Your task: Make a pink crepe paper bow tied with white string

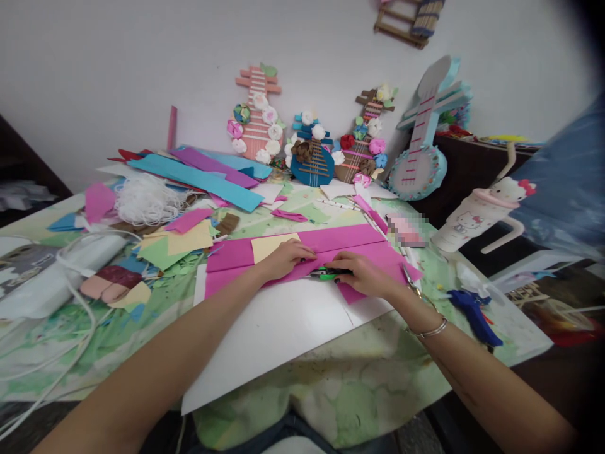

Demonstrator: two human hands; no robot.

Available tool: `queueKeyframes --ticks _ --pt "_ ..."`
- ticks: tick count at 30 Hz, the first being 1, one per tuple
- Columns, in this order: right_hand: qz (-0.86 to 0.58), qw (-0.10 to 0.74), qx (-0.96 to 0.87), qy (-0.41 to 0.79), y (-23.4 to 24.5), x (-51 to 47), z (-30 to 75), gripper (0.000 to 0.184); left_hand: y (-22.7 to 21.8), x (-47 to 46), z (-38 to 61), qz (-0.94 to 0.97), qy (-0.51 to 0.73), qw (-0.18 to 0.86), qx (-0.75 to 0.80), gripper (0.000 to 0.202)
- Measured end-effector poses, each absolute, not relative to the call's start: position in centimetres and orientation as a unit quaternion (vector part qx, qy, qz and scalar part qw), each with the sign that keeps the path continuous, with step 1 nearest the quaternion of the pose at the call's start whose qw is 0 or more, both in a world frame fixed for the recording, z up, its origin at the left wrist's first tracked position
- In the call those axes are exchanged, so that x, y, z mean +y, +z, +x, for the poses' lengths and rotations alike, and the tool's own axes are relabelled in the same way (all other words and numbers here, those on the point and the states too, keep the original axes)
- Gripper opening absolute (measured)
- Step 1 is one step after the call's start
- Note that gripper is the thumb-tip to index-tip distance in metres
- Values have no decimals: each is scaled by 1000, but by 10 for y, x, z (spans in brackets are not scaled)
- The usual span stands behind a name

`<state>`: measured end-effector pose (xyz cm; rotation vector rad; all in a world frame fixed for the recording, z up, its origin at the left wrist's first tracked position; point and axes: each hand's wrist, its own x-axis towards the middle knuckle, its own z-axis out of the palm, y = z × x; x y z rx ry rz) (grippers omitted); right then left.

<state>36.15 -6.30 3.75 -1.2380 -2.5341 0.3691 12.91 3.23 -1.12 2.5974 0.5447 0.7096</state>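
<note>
A sheet of magenta crepe paper (340, 236) lies across a white board (269, 331) in front of me. My left hand (284, 257) rests flat on this paper, its fingers stretched out and pressing down. Under its wrist side sits a cream paper piece (265, 247). My right hand (360, 273) is closed around a green and black craft knife (326, 273), its tip pointing left, low over the paper's near edge. Whether the blade touches the paper I cannot tell. Scissors (410, 279) lie beside my right wrist, partly hidden.
A blue glue gun (475, 315) and a tilted tumbler (475, 217) stand at the right. Colored paper strips (198, 180), white string (146, 200) and scraps (177, 246) cover the left. Paper-decorated instrument models (312, 161) lean on the wall. A white cable (87, 302) loops at far left.
</note>
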Motion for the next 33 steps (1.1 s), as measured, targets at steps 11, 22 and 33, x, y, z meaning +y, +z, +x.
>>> queueKeyframes --ticks 11,22,33 --pt "-444 145 -873 140 39 -75 373 41 -12 32 130 924 266 198 190 42" --pt "-412 152 -890 124 37 -62 353 39 -11 33 128 929 247 196 191 46" --pt "-422 153 -883 136 39 -73 363 42 -11 33 129 927 259 197 185 45"
